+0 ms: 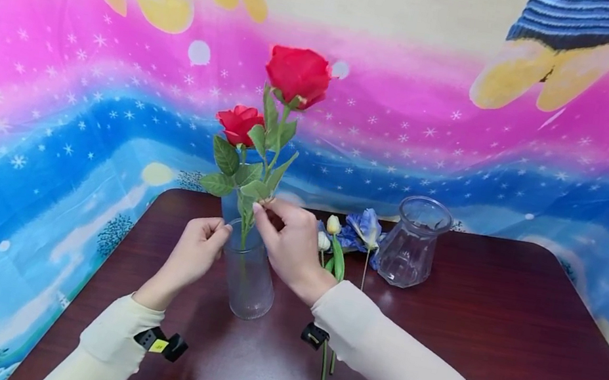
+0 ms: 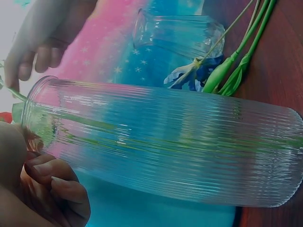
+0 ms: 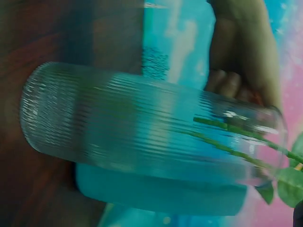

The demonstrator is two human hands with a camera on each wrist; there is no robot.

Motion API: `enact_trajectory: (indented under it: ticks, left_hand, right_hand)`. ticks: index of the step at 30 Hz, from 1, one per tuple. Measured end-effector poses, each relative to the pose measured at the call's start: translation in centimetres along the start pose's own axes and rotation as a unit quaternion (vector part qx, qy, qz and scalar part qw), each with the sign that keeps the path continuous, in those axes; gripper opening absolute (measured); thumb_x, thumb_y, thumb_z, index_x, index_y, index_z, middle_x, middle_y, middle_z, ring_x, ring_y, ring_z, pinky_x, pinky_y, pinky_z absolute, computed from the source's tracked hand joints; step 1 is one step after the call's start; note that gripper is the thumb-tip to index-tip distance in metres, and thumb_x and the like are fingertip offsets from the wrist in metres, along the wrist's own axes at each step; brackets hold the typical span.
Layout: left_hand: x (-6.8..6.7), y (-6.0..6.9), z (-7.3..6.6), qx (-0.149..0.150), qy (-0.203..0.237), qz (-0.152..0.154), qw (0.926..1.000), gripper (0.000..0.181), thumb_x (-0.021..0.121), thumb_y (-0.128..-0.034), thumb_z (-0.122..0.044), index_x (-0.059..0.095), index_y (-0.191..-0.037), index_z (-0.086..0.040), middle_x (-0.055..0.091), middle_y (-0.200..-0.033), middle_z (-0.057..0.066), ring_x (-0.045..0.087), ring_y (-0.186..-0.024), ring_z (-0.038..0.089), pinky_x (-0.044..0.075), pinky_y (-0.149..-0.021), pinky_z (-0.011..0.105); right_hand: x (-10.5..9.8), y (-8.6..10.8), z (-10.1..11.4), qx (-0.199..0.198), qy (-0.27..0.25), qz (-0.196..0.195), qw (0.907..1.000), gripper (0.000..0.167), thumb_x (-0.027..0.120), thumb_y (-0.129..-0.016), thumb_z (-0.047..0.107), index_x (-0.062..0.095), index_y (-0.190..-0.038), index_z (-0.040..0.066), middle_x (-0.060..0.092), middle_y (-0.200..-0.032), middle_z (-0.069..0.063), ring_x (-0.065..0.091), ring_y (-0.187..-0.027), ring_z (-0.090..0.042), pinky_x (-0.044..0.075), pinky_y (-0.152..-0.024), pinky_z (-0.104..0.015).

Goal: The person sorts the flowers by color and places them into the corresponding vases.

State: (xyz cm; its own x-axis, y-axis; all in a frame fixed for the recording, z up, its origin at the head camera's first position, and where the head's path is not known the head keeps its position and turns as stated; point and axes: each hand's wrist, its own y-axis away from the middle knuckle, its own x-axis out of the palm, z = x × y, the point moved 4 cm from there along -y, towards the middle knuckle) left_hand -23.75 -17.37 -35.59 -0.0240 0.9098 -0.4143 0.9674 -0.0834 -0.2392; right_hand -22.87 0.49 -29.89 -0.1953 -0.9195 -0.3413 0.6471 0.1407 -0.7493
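Observation:
A tall ribbed clear glass vase (image 1: 247, 280) stands on the table, with green stems inside it. Above its mouth rise two red roses, a large one (image 1: 298, 76) and a smaller one (image 1: 239, 124), with green leaves. My right hand (image 1: 293, 241) pinches the rose stem among the leaves just over the rim. At the left of the rim, my left hand (image 1: 194, 259) has its fingers curled and pinches the vase's edge. In the left wrist view the vase (image 2: 165, 146) shows the stems reaching far down; in the right wrist view it is blurred.
Right of the vase lie white tulips (image 1: 333, 224) and blue-violet flowers (image 1: 365, 227), their stems partly under my right arm. A second, flared glass vase (image 1: 411, 253) stands behind them. A blue upright object (image 3: 161, 189) is behind the ribbed vase. A colourful cloth (image 1: 395, 144) backs the dark table (image 1: 496, 340).

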Motion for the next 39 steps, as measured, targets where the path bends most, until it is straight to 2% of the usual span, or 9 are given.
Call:
enact_trajectory:
  ticks: [6, 17, 21, 26, 29, 33, 39]
  left_hand:
    - [0.0, 0.0, 0.0, -0.006, 0.003, -0.003, 1.0000, 0.043, 0.051, -0.1026, -0.010, 0.039, -0.061, -0.003, 0.037, -0.047, -0.003, 0.030, -0.042, 0.009, 0.023, -0.044, 0.023]
    - [0.0, -0.1, 0.2, -0.002, 0.006, -0.004, 1.0000, 0.043, 0.050, -0.1024, -0.010, 0.039, -0.061, -0.007, 0.039, -0.047, -0.005, 0.031, -0.042, 0.007, 0.024, -0.043, 0.023]
    - [0.0, 0.0, 0.2, 0.002, 0.005, 0.000, 1.0000, 0.044, 0.049, -0.1029, -0.011, 0.038, -0.061, -0.008, 0.037, -0.047, -0.006, 0.029, -0.042, 0.007, 0.023, -0.043, 0.023]
    - [0.0, 0.0, 0.2, 0.005, 0.007, -0.001, 1.0000, 0.044, 0.049, -0.1026, -0.010, 0.037, -0.061, -0.006, 0.037, -0.047, -0.005, 0.028, -0.042, 0.007, 0.022, -0.043, 0.023]
    - [0.0, -0.1, 0.3, 0.005, 0.010, -0.001, 0.9999, 0.044, 0.050, -0.1025, -0.010, 0.037, -0.061, -0.004, 0.037, -0.046, -0.005, 0.029, -0.042, 0.007, 0.022, -0.043, 0.022]
    - [0.0, -0.1, 0.3, 0.007, 0.012, 0.002, 0.9999, 0.043, 0.049, -0.1022, -0.010, 0.037, -0.062, -0.001, 0.037, -0.046, -0.005, 0.029, -0.042, 0.007, 0.022, -0.043, 0.022]
    - [0.0, 0.0, 0.2, 0.015, 0.017, 0.003, 0.9997, 0.045, 0.050, -0.1030, -0.009, 0.035, -0.061, -0.007, 0.035, -0.046, -0.006, 0.029, -0.043, 0.006, 0.022, -0.044, 0.022]
  right_hand:
    - [1.0, 1.5, -0.8, 0.023, 0.038, 0.021, 0.9988, 0.013, 0.066, -0.096, 0.016, 0.077, -0.092, 0.010, 0.071, -0.077, -0.001, 0.053, -0.060, -0.006, 0.041, -0.058, -0.018]
    - [1.5, 2.6, -1.3, 0.039, 0.066, 0.023, 0.9968, 0.005, 0.071, -0.090, 0.015, 0.074, -0.086, 0.014, 0.059, -0.068, 0.005, 0.046, -0.056, -0.004, 0.035, -0.055, -0.018]
    - [1.4, 2.7, -1.3, 0.054, 0.086, 0.044, 0.9939, 0.007, 0.073, -0.089, 0.022, 0.073, -0.087, 0.015, 0.056, -0.069, 0.006, 0.044, -0.056, -0.005, 0.034, -0.051, -0.019]
    - [1.0, 2.8, -1.3, 0.068, 0.136, 0.086, 0.9847, 0.017, 0.074, -0.088, 0.033, 0.075, -0.092, 0.017, 0.058, -0.073, 0.004, 0.047, -0.059, -0.006, 0.033, -0.047, -0.021]
    - [0.8, 2.8, -1.2, 0.057, 0.158, 0.101, 0.9806, 0.020, 0.073, -0.089, 0.037, 0.075, -0.094, 0.018, 0.062, -0.078, 0.002, 0.049, -0.060, -0.006, 0.033, -0.045, -0.020]
    - [0.5, 2.6, -0.8, 0.034, 0.169, 0.100, 0.9800, 0.019, 0.072, -0.090, 0.037, 0.074, -0.093, 0.018, 0.062, -0.077, 0.003, 0.048, -0.058, -0.005, 0.032, -0.044, -0.019]
    - [0.0, 2.7, -0.5, 0.028, 0.178, 0.090, 0.9796, 0.019, 0.074, -0.088, 0.038, 0.072, -0.085, 0.019, 0.060, -0.072, 0.007, 0.049, -0.057, -0.004, 0.034, -0.045, -0.019]
